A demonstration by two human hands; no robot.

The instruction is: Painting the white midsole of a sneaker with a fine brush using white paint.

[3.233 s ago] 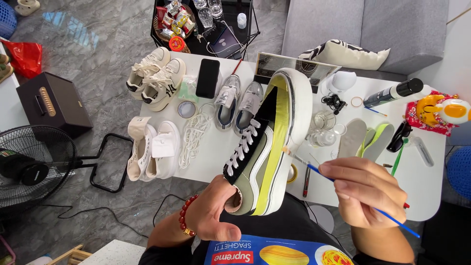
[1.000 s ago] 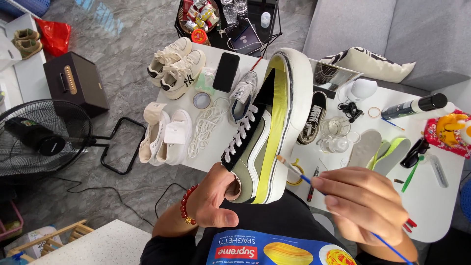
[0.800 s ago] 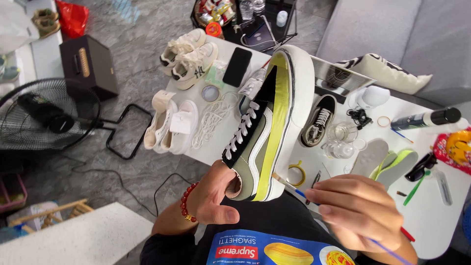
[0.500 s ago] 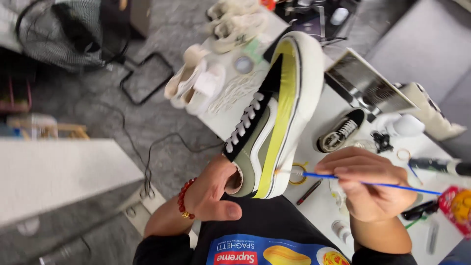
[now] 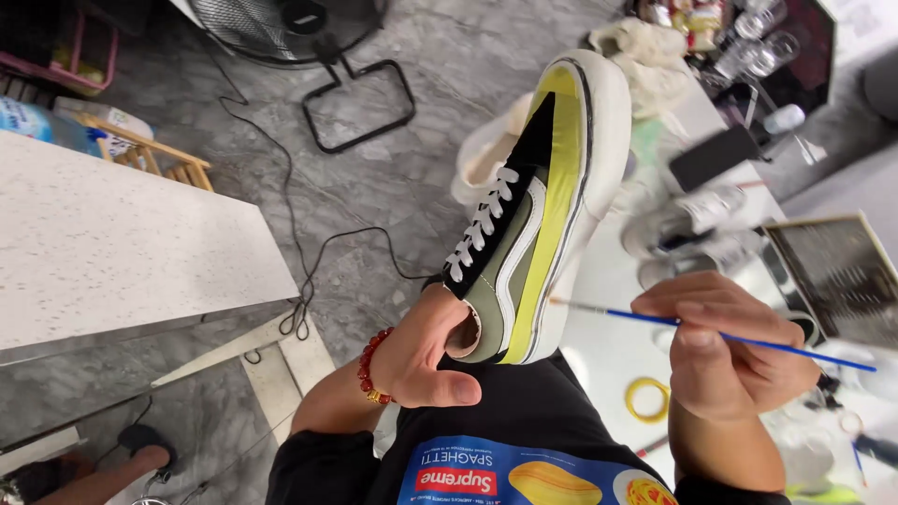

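Two hands share the work: the left hand (image 5: 426,360) is pushed into the heel opening of a black, olive and yellow sneaker (image 5: 538,210), fingers inside and thumb out, which keeps the shoe raised over the lap with its yellow sidewall turned toward the brush. The right hand (image 5: 725,351) pinches a thin blue paintbrush (image 5: 711,335) like a pen, bristles resting at the white sole edge. A yellow tape ring (image 5: 647,400) lies on the white table (image 5: 608,337) just below
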